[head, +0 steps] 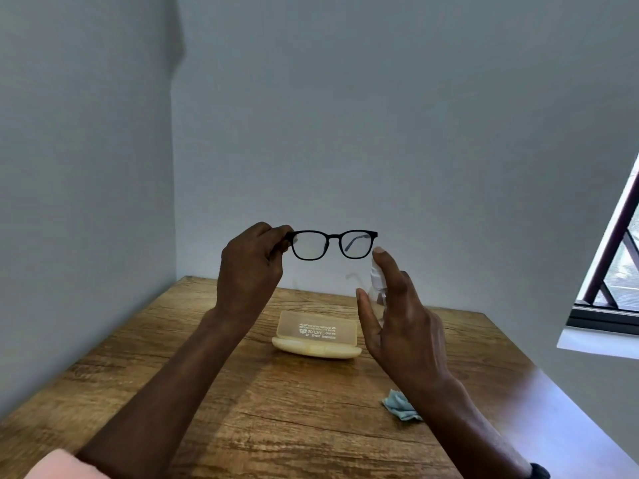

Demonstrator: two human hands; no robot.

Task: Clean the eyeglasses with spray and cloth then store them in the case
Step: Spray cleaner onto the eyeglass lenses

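Black-framed eyeglasses (333, 244) hang in the air above the table, lenses facing me. My left hand (249, 271) pinches their left corner at the hinge. Just right of and below the glasses, my right hand (397, 319) holds a small clear spray bottle (377, 285) with a white nozzle; the index finger rests on top of the nozzle and the thumb lies along the bottle's side. Most of the bottle is hidden behind the hand. A pale yellow glasses case (316, 335) lies open on the wooden table (276, 409), lid raised. A light blue cloth (401, 404) lies crumpled by my right forearm.
The table stands in a corner, with grey walls at the left and back. A window (615, 271) with a dark frame and a white sill is at the right, beyond the table's right edge.
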